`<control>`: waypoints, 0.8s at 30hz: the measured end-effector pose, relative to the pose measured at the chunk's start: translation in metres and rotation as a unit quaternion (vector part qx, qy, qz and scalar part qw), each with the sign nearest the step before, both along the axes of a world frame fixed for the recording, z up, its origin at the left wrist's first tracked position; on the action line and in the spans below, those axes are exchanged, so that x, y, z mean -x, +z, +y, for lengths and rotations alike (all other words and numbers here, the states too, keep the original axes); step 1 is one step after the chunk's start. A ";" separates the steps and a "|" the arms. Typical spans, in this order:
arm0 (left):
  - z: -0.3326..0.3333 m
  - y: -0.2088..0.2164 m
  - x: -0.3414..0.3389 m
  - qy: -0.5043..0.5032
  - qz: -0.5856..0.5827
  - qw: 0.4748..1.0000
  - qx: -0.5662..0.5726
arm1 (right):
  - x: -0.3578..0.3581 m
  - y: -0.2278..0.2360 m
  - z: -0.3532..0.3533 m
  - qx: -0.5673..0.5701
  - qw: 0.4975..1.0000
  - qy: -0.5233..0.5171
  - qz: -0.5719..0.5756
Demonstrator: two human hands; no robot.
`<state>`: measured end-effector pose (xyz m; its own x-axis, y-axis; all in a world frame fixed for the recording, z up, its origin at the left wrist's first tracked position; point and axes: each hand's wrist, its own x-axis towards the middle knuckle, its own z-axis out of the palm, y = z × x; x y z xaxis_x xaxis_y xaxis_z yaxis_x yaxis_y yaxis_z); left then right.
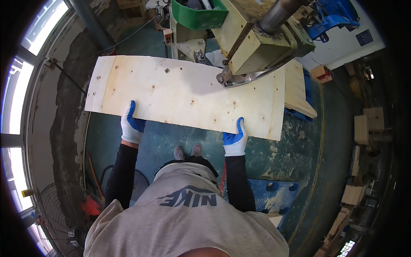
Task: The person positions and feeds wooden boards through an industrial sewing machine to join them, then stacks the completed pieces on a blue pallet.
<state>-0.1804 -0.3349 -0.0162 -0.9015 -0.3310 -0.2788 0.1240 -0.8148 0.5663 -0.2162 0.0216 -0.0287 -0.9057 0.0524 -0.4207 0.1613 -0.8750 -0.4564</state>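
Note:
A long pale plywood board [171, 92], dotted with small holes and a few metal inserts, spans the view in front of me. My left hand [133, 123], in a white and blue work glove, grips its near edge left of the middle, thumb on top. Toward the right end, my right hand [236, 137] holds the same edge, its gloved thumb also on the upper face. Fingers under the board are hidden. Above the board's far side reaches the metal head [239, 79] of a yellowish-green machine [265, 49]; whether it touches the wood I cannot tell.
A green bin [199, 16] is fixed by the machine. More boards [299, 92] are stacked on blue behind the right end. A blue pallet [274, 192] lies at lower right, a wire fan [60, 210] stands at lower left, and wood pieces [361, 128] line the right side.

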 end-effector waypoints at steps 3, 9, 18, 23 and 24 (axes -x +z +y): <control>-0.008 -0.015 -0.002 -0.006 -0.020 1.000 0.010 | -0.006 0.002 0.000 -0.007 1.000 -0.002 -0.007; -0.008 -0.009 -0.004 0.005 -0.034 0.999 0.012 | -0.008 0.010 -0.004 -0.023 0.999 0.005 -0.045; 0.090 -0.015 -0.009 -0.090 -0.004 0.987 -0.135 | -0.003 0.006 -0.009 -0.009 1.000 0.018 -0.013; 0.123 0.007 0.015 -0.058 -0.044 0.993 -0.095 | 0.002 0.008 0.073 -0.110 0.988 -0.105 0.002; 0.117 0.002 0.013 -0.055 -0.042 0.993 -0.093 | 0.004 0.025 0.090 -0.266 0.942 -0.206 -0.018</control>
